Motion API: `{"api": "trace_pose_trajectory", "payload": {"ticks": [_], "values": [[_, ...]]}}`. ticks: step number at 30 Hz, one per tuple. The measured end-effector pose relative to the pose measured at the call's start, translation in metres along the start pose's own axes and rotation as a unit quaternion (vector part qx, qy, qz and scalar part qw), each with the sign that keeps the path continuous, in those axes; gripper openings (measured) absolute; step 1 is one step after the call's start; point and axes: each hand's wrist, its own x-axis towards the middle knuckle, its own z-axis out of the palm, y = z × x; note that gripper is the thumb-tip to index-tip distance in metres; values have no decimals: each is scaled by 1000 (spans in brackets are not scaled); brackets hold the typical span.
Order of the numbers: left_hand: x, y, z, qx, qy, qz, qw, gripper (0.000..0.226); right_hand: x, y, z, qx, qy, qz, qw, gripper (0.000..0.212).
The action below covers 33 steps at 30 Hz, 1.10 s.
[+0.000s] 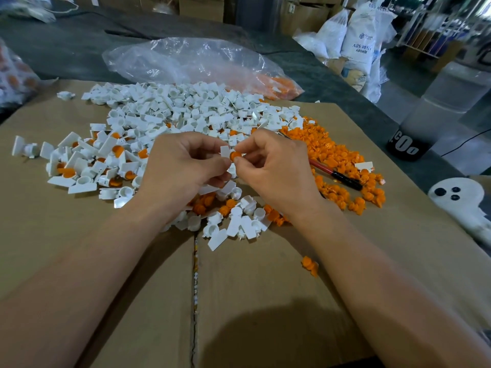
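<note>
My left hand [183,166] pinches a small white plastic part [225,150] above the cardboard sheet [265,301]. My right hand [273,168] pinches a small orange cap [235,155] pressed against that white part. Both hands meet over the middle of the sheet. A big pile of white parts [186,110] lies behind the hands. To the left lies a heap of white parts with orange caps in them [90,166]. Loose orange caps [342,160] are heaped on the right. More white and orange pieces [233,216] lie under my wrists.
A clear plastic bag [191,62] with orange caps lies behind the piles. A red and black pen [334,175] rests among the orange caps. A white ghost-shaped object [459,200] lies at the right edge. Sacks [358,41] and cardboard boxes [202,6] stand beyond the table.
</note>
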Motion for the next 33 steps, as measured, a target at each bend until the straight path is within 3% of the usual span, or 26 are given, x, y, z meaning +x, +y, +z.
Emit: {"api": "trace_pose_trajectory", "payload": {"ticks": [9,14,18,25,33], "values": [[1,0,-1,-8,6,0,1000,24,-1,0,-4,90,-71,40,993,16],[4,1,-4,-63,0,-33,997,22,-1,1,-6,111,-27,-12,993,23],[5,2,-5,-88,-10,-51,995,22,0,2,-6,195,-68,15,978,36],[5,2,-6,-103,-20,-44,993,17,1,4,-6,270,-56,25,961,32],[5,3,-3,-78,-3,-53,996,12,1,4,-4,265,-48,12,963,34]]}}
